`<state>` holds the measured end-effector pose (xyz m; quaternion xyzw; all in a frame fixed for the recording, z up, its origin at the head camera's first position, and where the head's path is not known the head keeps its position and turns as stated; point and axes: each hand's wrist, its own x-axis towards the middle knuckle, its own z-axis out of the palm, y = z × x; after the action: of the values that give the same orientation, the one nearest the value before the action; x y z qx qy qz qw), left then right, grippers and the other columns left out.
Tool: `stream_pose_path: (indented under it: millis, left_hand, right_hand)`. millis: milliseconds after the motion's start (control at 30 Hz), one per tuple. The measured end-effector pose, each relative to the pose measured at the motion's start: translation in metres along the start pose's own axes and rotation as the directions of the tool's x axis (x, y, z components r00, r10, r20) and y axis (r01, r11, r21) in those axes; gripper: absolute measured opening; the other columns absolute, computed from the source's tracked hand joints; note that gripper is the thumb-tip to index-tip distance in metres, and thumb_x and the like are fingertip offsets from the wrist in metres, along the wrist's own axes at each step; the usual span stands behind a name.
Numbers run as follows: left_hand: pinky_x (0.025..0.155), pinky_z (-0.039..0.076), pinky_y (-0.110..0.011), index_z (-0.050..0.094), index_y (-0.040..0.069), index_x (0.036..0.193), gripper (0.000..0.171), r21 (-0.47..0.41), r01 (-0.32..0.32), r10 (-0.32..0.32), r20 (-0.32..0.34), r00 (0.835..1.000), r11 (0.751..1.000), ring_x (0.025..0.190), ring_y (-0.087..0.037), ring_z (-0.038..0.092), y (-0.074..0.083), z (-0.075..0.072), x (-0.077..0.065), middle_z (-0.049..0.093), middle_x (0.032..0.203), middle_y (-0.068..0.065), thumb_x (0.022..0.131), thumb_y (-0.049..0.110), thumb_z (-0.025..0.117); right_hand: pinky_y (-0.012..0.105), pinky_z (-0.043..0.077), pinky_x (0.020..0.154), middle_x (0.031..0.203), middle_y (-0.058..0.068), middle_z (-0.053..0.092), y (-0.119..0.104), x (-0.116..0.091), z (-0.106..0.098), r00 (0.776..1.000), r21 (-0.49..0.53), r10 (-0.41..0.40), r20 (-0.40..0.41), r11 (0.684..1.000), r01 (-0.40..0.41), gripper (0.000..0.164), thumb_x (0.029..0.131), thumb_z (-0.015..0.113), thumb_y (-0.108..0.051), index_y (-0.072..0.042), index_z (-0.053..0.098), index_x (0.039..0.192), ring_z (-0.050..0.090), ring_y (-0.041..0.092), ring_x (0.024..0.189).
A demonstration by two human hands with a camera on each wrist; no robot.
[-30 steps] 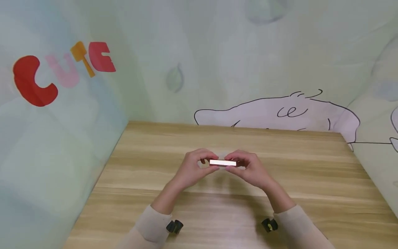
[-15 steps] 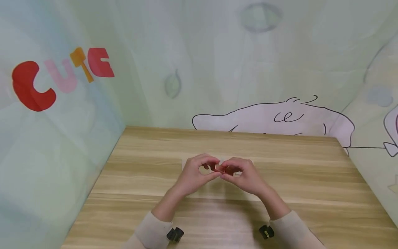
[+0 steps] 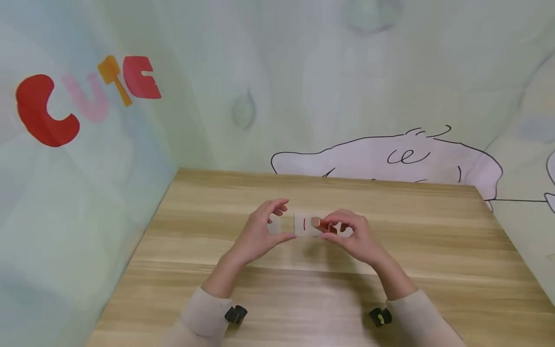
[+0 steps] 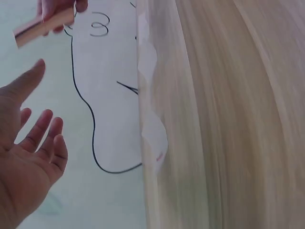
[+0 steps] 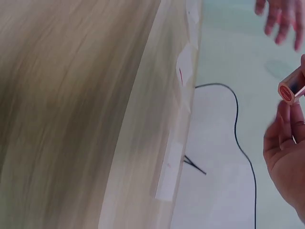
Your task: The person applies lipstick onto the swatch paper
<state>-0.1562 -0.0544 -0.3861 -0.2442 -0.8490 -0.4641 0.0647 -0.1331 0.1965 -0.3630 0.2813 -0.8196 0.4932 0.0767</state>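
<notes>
A shiny copper-coloured lipstick tube (image 3: 322, 224) is held slantwise above the table, pinched between the thumb and fingers of my right hand (image 3: 357, 238). Its squarish end carries a round red label in the right wrist view, where the lipstick (image 5: 287, 90) sits near the right edge. To the left, my left hand (image 3: 258, 236) has its thumb and fingers spread apart with nothing between them. The left wrist view shows that left hand (image 4: 28, 171) apart from the lipstick (image 4: 45, 27). Beneath the hands lies white paper (image 3: 300, 231) bearing a thin red stroke.
Pale paper pieces (image 5: 167, 171) lie along the far part of the wooden table (image 3: 303, 299), one with a red mark. Behind the table stands a printed wall (image 3: 295, 96) with a cartoon outline; another wall with coloured letters (image 3: 47, 111) borders the left.
Both hands held the lipstick by its ends a second ago. It then tilted, and the left hand let go and moved left, opening its fingers. The right hand still holds it, slightly farther right.
</notes>
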Motion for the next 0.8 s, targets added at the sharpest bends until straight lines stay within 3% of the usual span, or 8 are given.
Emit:
stream_pose_path:
  millis: [133,433,800]
  left_hand:
    - [0.088,0.048,-0.039,0.05,0.014,0.131,0.07,0.075,0.034,-0.037,0.038,0.999,0.997,0.105,-0.017,0.053,-0.015,-0.008,0.001,0.055,0.115,0.003,0.07,0.025,0.083]
    - [0.087,0.046,-0.04,0.051,0.009,0.13,0.067,0.141,0.092,-0.105,0.091,0.99,0.986,0.103,-0.029,0.055,-0.037,-0.013,-0.007,0.055,0.12,-0.01,0.072,0.024,0.082]
    - [0.09,0.046,-0.038,0.054,0.008,0.126,0.061,0.217,0.218,-0.232,0.043,0.972,0.952,0.103,-0.027,0.055,-0.046,-0.018,-0.008,0.057,0.119,-0.011,0.074,0.024,0.081]
  right_hand:
    - [0.034,0.038,0.057,0.084,0.005,0.063,0.003,-0.002,-0.01,0.998,-0.011,0.032,-0.049,0.999,-0.032,0.024,0.074,0.076,0.002,-0.007,0.068,0.095,0.052,0.023,0.074]
    - [0.026,0.045,0.061,0.084,0.008,0.061,0.009,-0.005,-0.014,0.995,0.017,0.087,-0.058,0.996,-0.086,0.024,0.074,0.075,0.003,-0.001,0.066,0.096,0.052,0.028,0.078]
    - [0.022,0.047,0.061,0.082,0.008,0.06,0.013,-0.008,-0.021,0.99,-0.006,0.087,-0.113,0.996,-0.089,0.025,0.073,0.073,0.01,0.002,0.065,0.095,0.055,0.021,0.076]
